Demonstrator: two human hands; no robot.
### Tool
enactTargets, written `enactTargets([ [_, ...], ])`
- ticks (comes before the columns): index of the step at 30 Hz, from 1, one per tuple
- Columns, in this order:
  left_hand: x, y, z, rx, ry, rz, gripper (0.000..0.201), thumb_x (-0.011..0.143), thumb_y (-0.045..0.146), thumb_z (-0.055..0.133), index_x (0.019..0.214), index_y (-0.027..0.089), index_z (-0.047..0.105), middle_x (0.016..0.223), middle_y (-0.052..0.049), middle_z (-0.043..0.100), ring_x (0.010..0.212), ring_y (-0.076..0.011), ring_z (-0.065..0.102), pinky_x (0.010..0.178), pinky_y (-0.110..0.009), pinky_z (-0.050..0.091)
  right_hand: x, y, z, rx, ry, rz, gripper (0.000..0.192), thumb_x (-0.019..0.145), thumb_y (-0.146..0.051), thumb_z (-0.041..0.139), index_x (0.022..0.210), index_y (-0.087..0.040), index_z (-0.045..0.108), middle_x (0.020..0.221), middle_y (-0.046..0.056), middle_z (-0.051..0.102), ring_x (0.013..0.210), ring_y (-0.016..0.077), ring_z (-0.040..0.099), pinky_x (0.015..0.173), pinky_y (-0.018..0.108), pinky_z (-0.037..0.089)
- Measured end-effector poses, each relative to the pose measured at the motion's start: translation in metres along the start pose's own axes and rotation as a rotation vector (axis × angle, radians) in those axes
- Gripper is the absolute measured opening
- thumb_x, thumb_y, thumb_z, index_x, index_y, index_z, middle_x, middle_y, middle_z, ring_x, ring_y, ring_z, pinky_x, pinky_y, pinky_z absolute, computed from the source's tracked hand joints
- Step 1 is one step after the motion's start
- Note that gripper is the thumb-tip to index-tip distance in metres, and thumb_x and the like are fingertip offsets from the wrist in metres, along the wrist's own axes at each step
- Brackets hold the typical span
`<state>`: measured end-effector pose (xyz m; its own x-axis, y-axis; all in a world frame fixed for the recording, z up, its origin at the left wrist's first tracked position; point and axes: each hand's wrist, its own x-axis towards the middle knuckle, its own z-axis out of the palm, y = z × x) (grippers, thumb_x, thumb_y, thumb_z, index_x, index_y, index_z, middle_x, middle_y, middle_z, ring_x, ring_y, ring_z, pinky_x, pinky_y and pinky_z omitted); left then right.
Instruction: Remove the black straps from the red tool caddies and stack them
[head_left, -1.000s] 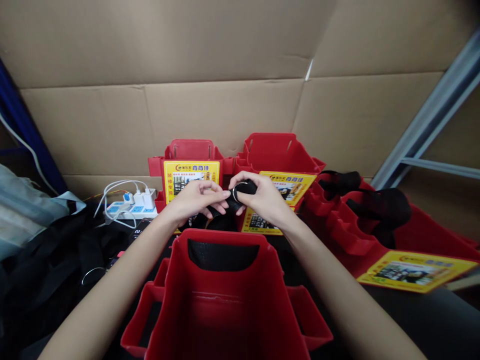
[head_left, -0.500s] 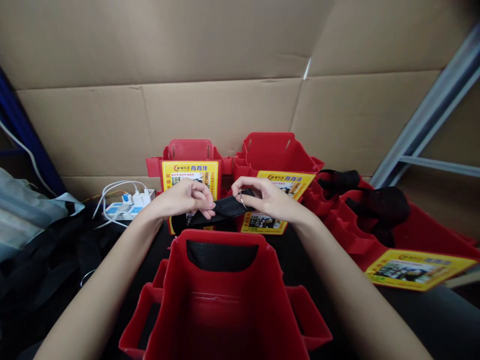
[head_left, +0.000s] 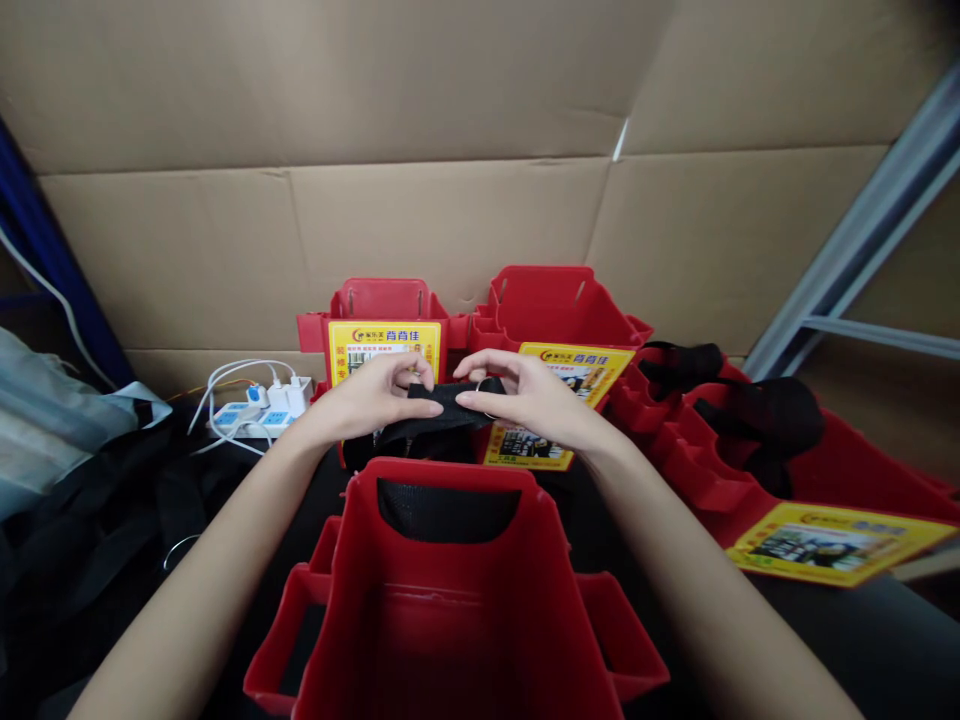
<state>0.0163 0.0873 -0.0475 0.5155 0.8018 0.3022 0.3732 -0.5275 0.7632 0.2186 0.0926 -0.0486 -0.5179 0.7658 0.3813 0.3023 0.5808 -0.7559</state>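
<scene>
A black webbing strap (head_left: 439, 412) is pinched between my two hands, just beyond the nearest red plastic tool box (head_left: 450, 565). My left hand (head_left: 379, 395) grips its left part, thumb on top. On the right part, my right hand (head_left: 517, 388) holds it with thumb and fingers, beside a thin metal ring (head_left: 484, 390). More black webbing (head_left: 442, 510) shows through the slot in the box's back wall. The box stands open toward me, with a loop-like side pocket on either side.
Behind my hands stand two more red boxes (head_left: 544, 300) with yellow label cards (head_left: 386, 336). Others with black straps (head_left: 772, 415) lie at the right. A power strip (head_left: 259, 415) with white cables and a heap of black straps (head_left: 97, 560) are at the left. Cardboard (head_left: 450, 220) lines the back.
My hands have come closer together on the strap. Both thumbs now lie on top, and the strap between them looks flatter and wider. The view has shifted slightly.
</scene>
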Motion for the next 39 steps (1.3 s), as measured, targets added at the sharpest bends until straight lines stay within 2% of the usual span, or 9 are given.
enactTargets([
  [4, 0.001, -0.002, -0.003, -0.074, 0.172, -0.019, 0.031, 0.066, 0.025, 0.066, 0.093, 0.015, 0.054, 0.071, 0.002, 0.058, 0.061, -0.0105, 0.054, 0.061, -0.023, 0.042, 0.003, 0.004, -0.003, -0.141, 0.011, -0.026, 0.029, 0.076, -0.043, 0.057, 0.078, -0.014, 0.061, 0.065, -0.002, 0.050, 0.055, 0.0077, 0.044, 0.050, 0.021, 0.033],
  [8, -0.001, -0.004, -0.012, -0.010, 0.215, -0.032, 0.027, 0.066, 0.033, 0.067, 0.085, 0.014, 0.062, 0.075, -0.001, 0.063, 0.064, -0.0111, 0.055, 0.061, -0.023, 0.042, 0.003, 0.009, -0.008, -0.082, -0.069, -0.183, 0.030, 0.077, -0.041, 0.057, 0.067, -0.013, 0.060, 0.079, 0.002, 0.054, 0.069, 0.0100, 0.050, 0.063, 0.023, 0.038],
  [10, -0.004, -0.004, -0.019, -0.003, 0.229, -0.084, 0.030, 0.065, 0.035, 0.067, 0.086, 0.014, 0.063, 0.073, -0.002, 0.062, 0.060, -0.0106, 0.053, 0.055, -0.022, 0.041, 0.002, 0.012, -0.012, -0.007, -0.103, -0.137, 0.032, 0.080, -0.043, 0.053, 0.071, -0.013, 0.059, 0.069, 0.000, 0.053, 0.058, 0.0079, 0.048, 0.055, 0.021, 0.036],
  [14, -0.010, -0.004, -0.032, -0.024, 0.251, -0.195, 0.030, 0.063, 0.033, 0.070, 0.086, 0.015, 0.064, 0.067, 0.000, 0.060, 0.051, -0.0082, 0.049, 0.046, -0.019, 0.036, 0.001, 0.021, -0.022, 0.023, -0.130, 0.012, 0.037, 0.083, -0.048, 0.046, 0.070, -0.014, 0.054, 0.046, -0.007, 0.033, 0.037, 0.0037, 0.026, 0.038, 0.019, 0.017],
  [21, -0.006, -0.007, -0.033, -0.007, 0.238, -0.197, 0.021, 0.062, 0.025, 0.070, 0.078, 0.014, 0.064, 0.059, 0.002, 0.055, 0.046, -0.0057, 0.043, 0.043, -0.018, 0.031, 0.001, 0.023, -0.035, -0.138, -0.127, 0.011, 0.039, 0.083, -0.049, 0.046, 0.066, -0.014, 0.052, 0.051, -0.006, 0.033, 0.043, 0.0046, 0.027, 0.040, 0.020, 0.018],
  [26, -0.012, -0.006, -0.040, 0.002, 0.303, -0.211, 0.026, 0.067, 0.034, 0.066, 0.086, 0.015, 0.065, 0.069, -0.001, 0.062, 0.054, -0.0073, 0.050, 0.044, -0.016, 0.035, -0.005, 0.011, -0.040, -0.332, -0.105, -0.053, 0.034, 0.067, -0.043, 0.066, 0.083, -0.017, 0.053, 0.075, -0.001, 0.054, 0.068, 0.0120, 0.050, 0.059, 0.022, 0.038],
  [30, -0.022, -0.008, -0.055, 0.000, 0.289, -0.261, 0.026, 0.070, 0.035, 0.064, 0.088, 0.017, 0.064, 0.074, -0.001, 0.064, 0.059, -0.0085, 0.054, 0.047, -0.015, 0.038, -0.010, 0.006, -0.046, -0.511, -0.127, -0.124, 0.020, 0.080, -0.028, 0.049, 0.095, -0.017, 0.056, 0.092, 0.003, 0.061, 0.085, 0.0169, 0.055, 0.075, 0.027, 0.040],
  [35, -0.025, -0.014, -0.063, 0.003, 0.235, -0.279, 0.024, 0.069, 0.034, 0.064, 0.085, 0.015, 0.063, 0.063, 0.000, 0.060, 0.045, -0.0062, 0.046, 0.039, -0.016, 0.029, -0.008, 0.011, -0.047, -0.649, -0.090, -0.170, 0.028, 0.075, -0.011, 0.037, 0.092, -0.017, 0.057, 0.090, 0.003, 0.064, 0.082, 0.0172, 0.058, 0.073, 0.027, 0.041],
  [39, -0.024, -0.010, -0.059, 0.003, 0.313, -0.194, 0.025, 0.070, 0.034, 0.063, 0.087, 0.015, 0.063, 0.067, -0.001, 0.061, 0.049, -0.0065, 0.050, 0.040, -0.014, 0.032, -0.011, 0.009, -0.049, -0.734, -0.061, -0.105, 0.031, 0.075, -0.012, 0.037, 0.098, -0.017, 0.055, 0.100, 0.006, 0.063, 0.088, 0.0187, 0.058, 0.076, 0.028, 0.043],
])
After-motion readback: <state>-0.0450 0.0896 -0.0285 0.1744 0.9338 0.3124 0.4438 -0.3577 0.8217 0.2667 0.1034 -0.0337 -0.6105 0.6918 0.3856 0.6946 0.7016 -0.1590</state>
